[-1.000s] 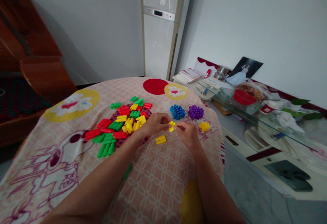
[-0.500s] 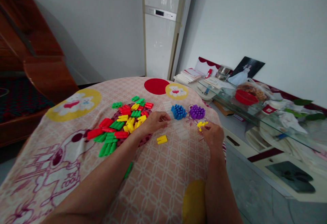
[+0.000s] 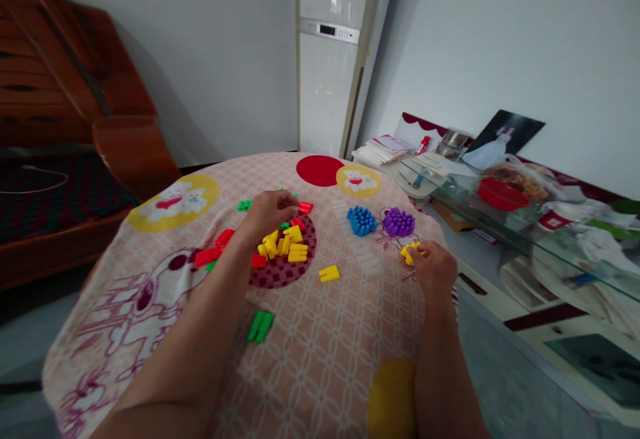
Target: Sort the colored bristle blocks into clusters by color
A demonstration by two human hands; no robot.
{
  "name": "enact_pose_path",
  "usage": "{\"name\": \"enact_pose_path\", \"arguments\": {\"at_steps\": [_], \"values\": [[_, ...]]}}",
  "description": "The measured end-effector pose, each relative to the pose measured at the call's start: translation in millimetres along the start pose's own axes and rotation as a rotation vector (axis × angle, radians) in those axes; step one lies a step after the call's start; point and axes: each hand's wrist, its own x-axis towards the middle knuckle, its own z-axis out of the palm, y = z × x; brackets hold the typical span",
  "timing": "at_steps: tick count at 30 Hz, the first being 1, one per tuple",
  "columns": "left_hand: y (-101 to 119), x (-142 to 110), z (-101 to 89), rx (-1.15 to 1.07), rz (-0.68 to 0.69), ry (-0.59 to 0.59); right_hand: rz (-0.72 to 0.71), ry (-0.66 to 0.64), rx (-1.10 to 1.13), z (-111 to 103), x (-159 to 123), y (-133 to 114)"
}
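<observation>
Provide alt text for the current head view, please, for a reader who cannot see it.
A person's right hand touches a yellow cluster at the right of a patterned tablecloth, while the left hand is above scattered red, green and yellow pieces. A blue cluster and a purple cluster sit farther back, and a lone yellow piece lies between the hands.

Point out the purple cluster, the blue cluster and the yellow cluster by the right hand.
Purple cluster [image 3: 399, 222]: head view, middle of its knobbed surface.
Blue cluster [image 3: 362, 221]: head view, middle of its visible surface.
Yellow cluster [image 3: 409, 253]: head view, its uncovered part.
</observation>
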Motion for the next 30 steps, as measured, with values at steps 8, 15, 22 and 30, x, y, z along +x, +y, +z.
{"name": "enact_pose_path", "arguments": {"at_steps": [8,15,22,30], "values": [[-6.1,-7.6,-22.3,0.382,-0.05,-0.281,-0.231,-0.123,0.327,11.5,-15.7,-41.8],[0.9,-8.9,15.2,0.507,0.03,-0.433,-0.26,-0.194,0.382,17.8,-18.5,-49.6],[24.2,-13.0,27.7,0.145,0.133,-0.417,-0.295,-0.386,0.619,14.6,-30.4,-71.8],[41.5,-22.4,71.1,0.05,0.209,-0.446,-0.223,-0.554,0.841,17.1,-40.5,-86.4]]}}
